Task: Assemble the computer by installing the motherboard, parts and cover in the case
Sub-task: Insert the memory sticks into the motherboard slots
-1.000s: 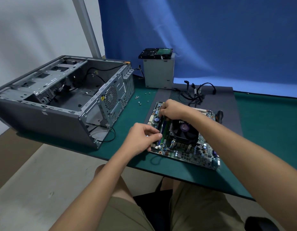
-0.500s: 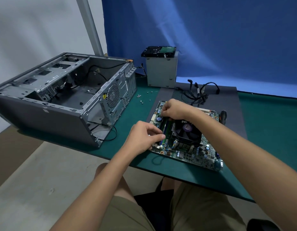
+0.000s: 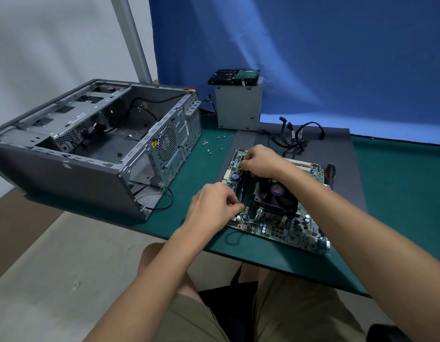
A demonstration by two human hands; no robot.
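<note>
Two hands at RAM [image 3: 248, 188] beside fan [image 3: 275, 193]: my left hand [image 3: 214, 206] pinches near end, right hand [image 3: 261, 161] grips far end. Risk: uneven press could skew it, flexing board [image 3: 288, 227].

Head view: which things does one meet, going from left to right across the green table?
Open grey metal computer case → small loose silver screws → green motherboard with black fan → black-handled tool.
</note>
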